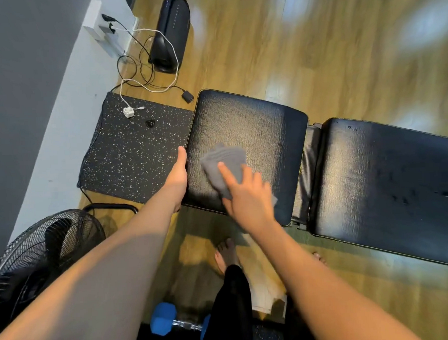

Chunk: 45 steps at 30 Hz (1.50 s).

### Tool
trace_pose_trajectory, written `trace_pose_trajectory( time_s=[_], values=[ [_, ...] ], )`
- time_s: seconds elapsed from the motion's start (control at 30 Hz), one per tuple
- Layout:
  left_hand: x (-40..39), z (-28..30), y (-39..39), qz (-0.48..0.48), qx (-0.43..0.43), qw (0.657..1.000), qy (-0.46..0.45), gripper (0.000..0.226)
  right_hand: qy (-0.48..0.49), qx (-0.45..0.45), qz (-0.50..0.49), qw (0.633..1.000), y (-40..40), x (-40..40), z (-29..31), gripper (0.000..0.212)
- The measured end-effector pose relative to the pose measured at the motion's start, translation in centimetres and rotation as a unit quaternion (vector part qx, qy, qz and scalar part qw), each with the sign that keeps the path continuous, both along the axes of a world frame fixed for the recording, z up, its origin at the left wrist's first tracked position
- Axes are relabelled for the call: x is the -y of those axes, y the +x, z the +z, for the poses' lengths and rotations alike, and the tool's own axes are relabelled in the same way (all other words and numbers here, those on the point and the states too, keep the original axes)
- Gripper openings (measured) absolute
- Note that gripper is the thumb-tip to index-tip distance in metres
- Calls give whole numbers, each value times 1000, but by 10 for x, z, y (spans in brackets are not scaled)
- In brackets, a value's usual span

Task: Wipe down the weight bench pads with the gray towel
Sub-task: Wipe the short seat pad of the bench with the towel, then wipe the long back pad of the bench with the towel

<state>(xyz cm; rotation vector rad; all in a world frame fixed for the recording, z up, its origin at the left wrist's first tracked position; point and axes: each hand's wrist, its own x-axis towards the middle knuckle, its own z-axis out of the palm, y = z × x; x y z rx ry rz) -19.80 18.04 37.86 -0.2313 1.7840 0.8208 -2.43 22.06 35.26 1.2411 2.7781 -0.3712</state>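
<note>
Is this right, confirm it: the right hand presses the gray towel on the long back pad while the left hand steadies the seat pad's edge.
Not quite. The head view shows the right hand pressing the gray towel on the seat pad, not the long back pad, which lies untouched to the right. The rest holds: the left hand steadies the seat pad's edge.

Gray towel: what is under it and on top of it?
The gray towel lies on the seat pad, with the right hand pressing on top. The pad surface beneath is hidden.
</note>
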Motion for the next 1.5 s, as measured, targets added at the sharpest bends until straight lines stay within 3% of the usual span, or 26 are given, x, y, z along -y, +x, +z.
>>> trace_pose_trajectory(
  time_s=[0.07,0.17,0.23,0.33,0.4,0.5,0.57,0.67,0.8,0.93,1.1,1.3,1.5],
  values=[
    [0,-12,-5,-10,-6,1000,-5,127,-13,4,-102,995,22,-31,0,80],
    [10,-68,-20,-40,2,999,-20,135,-37,-26,-248,968,50,-68,-6,71],
    [7,-62,-18,-60,-11,998,-34,140,-72,-78,-350,931,63,-83,-13,66],
    [-9,-19,3,-110,-81,989,-55,103,-78,-95,-426,896,58,-73,-14,64],
    [-13,-17,11,-160,-144,973,-89,88,-52,-83,-396,913,46,-48,-6,68],
    [-18,-16,16,-216,-189,948,-137,92,-34,-39,-278,959,31,-5,7,81],
    [-28,-15,25,-303,-249,906,-158,90,-42,4,-192,980,29,18,14,87],
    [-62,-9,59,-434,-377,818,-31,75,-45,13,-105,993,42,15,17,83],
    [-110,-3,117,-547,-362,748,98,66,-33,18,-160,986,77,-37,17,73],
    [-136,-11,161,-581,-304,750,84,59,-6,66,-242,968,120,-104,14,77],
    [-141,-22,184,-637,-295,712,-16,76,19,137,-170,976,136,-148,-6,74],
    [-149,-27,189,-669,-280,684,-83,99,23,87,-152,984,154,-194,-5,75],
    [-155,-22,192,-682,-257,674,-117,103,2,50,-306,951,217,-268,0,72]
  ],
)
